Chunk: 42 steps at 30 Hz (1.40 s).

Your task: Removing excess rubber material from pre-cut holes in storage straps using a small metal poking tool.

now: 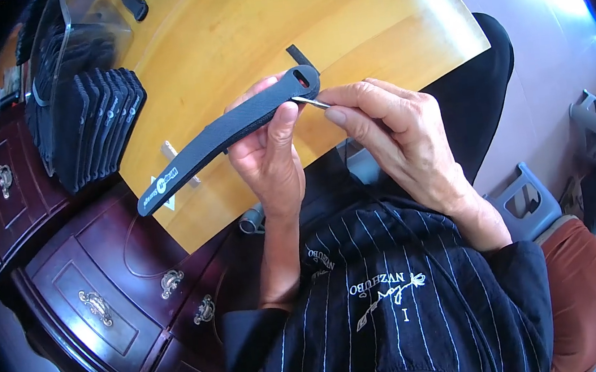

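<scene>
- The left hand (269, 153) is closed around a long, dark, flat strap (223, 132), thumb pressed on its upper side, holding it up above the near edge of the counter (369, 33).
- The strap's rounded end, which has a slot cut through it, points up and to the right; its other end, bearing a pale printed patch, hangs down toward the dark drawers (99, 301) to the left of the counter.
- The right hand (394, 132) pinches a thin metal tool (312, 101) between thumb and forefinger, its tip touching the strap just below the slot.
- As a judgement: the work on this strap is under way at the slotted end, and nothing shows it finished.
- On the counter, left of the strap, a row of similar dark pieces (95, 124) stands stacked on edge; whether these are done or waiting cannot be told.
- A small pale metal piece (175, 155) lies on the counter just behind the strap.
</scene>
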Motion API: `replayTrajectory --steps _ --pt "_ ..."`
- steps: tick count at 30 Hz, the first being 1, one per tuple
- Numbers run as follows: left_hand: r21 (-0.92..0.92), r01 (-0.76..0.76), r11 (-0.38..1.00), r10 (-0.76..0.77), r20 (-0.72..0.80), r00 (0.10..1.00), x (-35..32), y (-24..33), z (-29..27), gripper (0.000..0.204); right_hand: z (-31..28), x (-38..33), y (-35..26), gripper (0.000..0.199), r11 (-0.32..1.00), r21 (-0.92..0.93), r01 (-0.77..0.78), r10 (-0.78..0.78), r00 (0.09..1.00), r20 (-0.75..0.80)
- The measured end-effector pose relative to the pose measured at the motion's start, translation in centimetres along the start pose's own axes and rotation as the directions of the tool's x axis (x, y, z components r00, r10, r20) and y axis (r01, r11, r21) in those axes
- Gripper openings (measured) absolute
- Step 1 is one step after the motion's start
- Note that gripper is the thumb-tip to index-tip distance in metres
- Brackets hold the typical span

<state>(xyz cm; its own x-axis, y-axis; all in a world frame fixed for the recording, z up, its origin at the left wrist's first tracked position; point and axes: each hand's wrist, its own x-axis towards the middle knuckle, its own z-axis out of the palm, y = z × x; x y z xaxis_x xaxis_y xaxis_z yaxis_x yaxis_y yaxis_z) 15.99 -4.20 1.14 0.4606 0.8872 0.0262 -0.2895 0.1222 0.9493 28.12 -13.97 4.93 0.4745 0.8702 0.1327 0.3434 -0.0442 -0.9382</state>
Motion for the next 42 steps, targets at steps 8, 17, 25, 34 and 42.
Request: replayTrajectory --steps 8,17,25,34,42 --pt "0.333 -0.37 0.867 0.346 0.131 0.929 0.6 -0.4 -0.4 0.034 0.7 -0.2 0.6 0.017 0.999 -0.043 -0.001 -0.001 0.999 -0.043" --pt "0.604 -0.703 0.375 0.618 0.402 0.676 1.2 1.0 -0.7 0.045 0.7 0.3 -0.1 0.019 0.571 0.676 -0.465 0.385 0.88 0.28" --pt "0.632 -0.716 0.296 0.638 0.427 0.641 1.5 -0.1 -0.2 0.046 2.6 0.5 1.0 0.012 0.987 -0.162 0.018 -0.057 0.969 -0.24" --pt "0.664 -0.664 0.343 0.573 0.412 0.709 0.8 -0.1 -0.3 0.044 1.7 0.0 1.9 0.021 0.941 -0.331 0.072 -0.132 0.978 -0.16" --pt "0.579 -0.624 0.524 0.488 0.396 0.777 0.3 1.4 0.2 0.042 -0.2 0.1 0.7 0.024 0.991 0.056 -0.121 0.123 0.992 -0.036"
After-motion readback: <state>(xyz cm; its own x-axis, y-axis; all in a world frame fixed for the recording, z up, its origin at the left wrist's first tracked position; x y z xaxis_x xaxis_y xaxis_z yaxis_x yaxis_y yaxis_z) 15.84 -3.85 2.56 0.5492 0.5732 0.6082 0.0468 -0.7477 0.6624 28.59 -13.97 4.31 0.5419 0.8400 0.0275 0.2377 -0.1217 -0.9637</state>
